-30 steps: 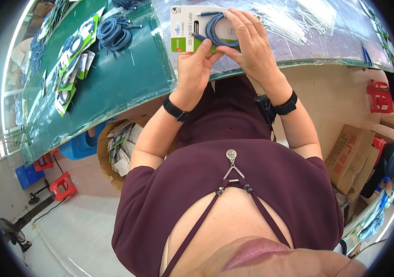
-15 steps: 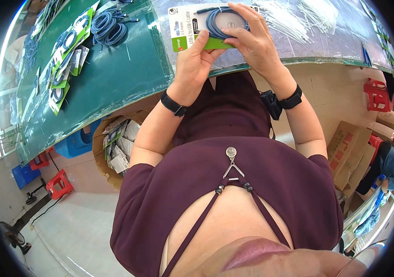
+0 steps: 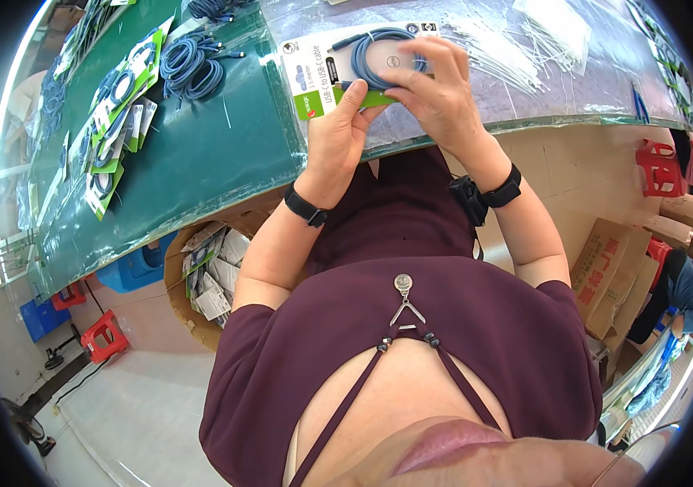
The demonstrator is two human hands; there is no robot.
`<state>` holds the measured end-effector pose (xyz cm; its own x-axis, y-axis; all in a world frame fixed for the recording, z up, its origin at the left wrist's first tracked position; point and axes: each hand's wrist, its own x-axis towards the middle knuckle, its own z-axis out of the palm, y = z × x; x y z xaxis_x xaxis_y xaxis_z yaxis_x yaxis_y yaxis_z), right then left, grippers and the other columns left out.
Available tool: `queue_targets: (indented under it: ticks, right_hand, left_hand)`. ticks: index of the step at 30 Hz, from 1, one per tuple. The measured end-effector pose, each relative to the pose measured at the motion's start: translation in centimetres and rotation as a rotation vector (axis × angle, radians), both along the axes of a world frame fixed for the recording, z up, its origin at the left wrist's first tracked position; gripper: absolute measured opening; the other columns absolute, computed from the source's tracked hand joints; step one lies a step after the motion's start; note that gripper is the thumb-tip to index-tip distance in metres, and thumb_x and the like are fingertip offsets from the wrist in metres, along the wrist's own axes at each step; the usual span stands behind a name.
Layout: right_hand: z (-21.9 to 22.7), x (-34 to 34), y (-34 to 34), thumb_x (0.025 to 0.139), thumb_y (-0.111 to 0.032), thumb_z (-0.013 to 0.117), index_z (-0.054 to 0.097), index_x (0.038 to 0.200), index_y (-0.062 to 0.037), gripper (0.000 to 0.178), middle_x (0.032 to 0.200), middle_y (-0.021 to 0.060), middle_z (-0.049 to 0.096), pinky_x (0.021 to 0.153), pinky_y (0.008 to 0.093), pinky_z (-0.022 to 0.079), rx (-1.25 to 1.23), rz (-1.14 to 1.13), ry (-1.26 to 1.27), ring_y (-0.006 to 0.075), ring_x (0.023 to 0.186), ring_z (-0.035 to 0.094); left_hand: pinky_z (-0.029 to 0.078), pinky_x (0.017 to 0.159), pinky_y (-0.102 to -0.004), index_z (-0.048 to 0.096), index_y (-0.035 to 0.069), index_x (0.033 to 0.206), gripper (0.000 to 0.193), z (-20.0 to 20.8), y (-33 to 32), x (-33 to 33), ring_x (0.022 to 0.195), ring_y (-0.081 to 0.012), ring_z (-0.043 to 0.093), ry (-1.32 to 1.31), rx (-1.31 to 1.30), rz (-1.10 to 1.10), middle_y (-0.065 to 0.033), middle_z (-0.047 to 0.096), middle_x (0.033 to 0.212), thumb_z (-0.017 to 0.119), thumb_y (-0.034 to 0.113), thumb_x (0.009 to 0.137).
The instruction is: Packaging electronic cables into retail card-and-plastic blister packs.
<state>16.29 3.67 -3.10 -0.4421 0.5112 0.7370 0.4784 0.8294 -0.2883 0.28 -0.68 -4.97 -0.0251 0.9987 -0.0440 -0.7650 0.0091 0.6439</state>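
A white and green cardboard packaging card (image 3: pixel 307 63) is tilted up over the near edge of the table. Lying across its face is a coiled blue cable (image 3: pixel 360 58), bound by a small tie at its top. My left hand (image 3: pixel 338 138) grips the card's lower edge, thumb in front beside a cable plug and the other fingers behind. At the coil's right side, my right hand (image 3: pixel 444 93) has its fingers bent and closed on the cable, with the thumb near the card's lower edge. Those fingers hide the right part of the coil and card.
Blue cable bundles (image 3: pixel 188 65) and a row of carded cables (image 3: pixel 119 89) lie on the green mat to the left. White zip ties (image 3: pixel 497 53) spread at the right. Below the table stand a carton of cards (image 3: pixel 188 300), a blue stool (image 3: pixel 131 264) and red stools (image 3: pixel 660 168).
My right fingers have drawn in from the card's top edge to the coil's right side. The left hand keeps its grip. The whole view has shifted slightly, so the table sits lower.
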Motion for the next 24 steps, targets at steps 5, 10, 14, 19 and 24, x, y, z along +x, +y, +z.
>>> queue_targets:
  ticks: [5,10,14,19,24]
  right_hand:
    - [1.1,-0.3,0.7,0.066,-0.014,0.079,0.054,0.124,-0.0089,0.063,0.124,0.008,0.054,0.098,0.0384,0.039,-0.174,-0.048,0.134,0.0295,0.115,0.048]
    - [0.6,-0.1,0.9,0.067,-0.015,0.079,0.051,0.126,-0.0082,0.066,0.126,0.0094,0.053,0.098,0.0392,0.039,-0.157,-0.017,0.03,0.0309,0.116,0.046]
    - [0.1,-0.2,0.8,0.068,-0.016,0.078,0.054,0.123,-0.0082,0.061,0.127,0.0093,0.052,0.098,0.039,0.039,-0.131,-0.008,-0.002,0.0306,0.116,0.046]
    - [0.7,0.4,1.7,0.072,-0.016,0.076,0.057,0.116,-0.0074,0.049,0.116,0.009,0.058,0.093,0.0366,0.043,-0.042,-0.04,-0.013,0.0273,0.109,0.052]
    - [-0.1,7.4,4.2,0.074,-0.015,0.074,0.062,0.104,-0.0068,0.033,0.102,0.0073,0.064,0.086,0.034,0.045,-0.248,-0.31,0.297,0.0228,0.097,0.057]
  left_hand:
    - [0.057,0.084,-0.0391,0.048,0.002,0.122,0.03,0.3,0.1,0.0,0.099,-0.0215,0.063,-0.055,-0.018,0.022,-0.0096,0.06,0.11,0.055,0.002,0.092]
    - [0.056,0.085,-0.0403,0.046,0.004,0.125,0.034,-0.5,0.4,0.1,0.102,-0.0217,0.061,-0.122,-0.026,0.02,-0.0099,0.058,0.115,0.054,0.001,0.092]
    - [0.056,0.086,-0.0412,0.046,0.004,0.126,0.035,-0.9,0.4,0.3,0.104,-0.022,0.06,-0.119,-0.03,0.048,-0.0097,0.056,0.119,0.055,0.001,0.092]
    - [0.056,0.086,-0.0414,0.047,0.005,0.125,0.034,-0.8,0.7,0.3,0.104,-0.0218,0.06,-0.107,-0.032,0.05,-0.0087,0.058,0.118,0.055,0.001,0.092]
    - [0.055,0.087,-0.0417,0.05,0.006,0.123,0.033,-1.3,0.9,-1.4,0.105,-0.0219,0.06,-0.123,-0.113,0.094,-0.007,0.06,0.116,0.056,0.001,0.091]
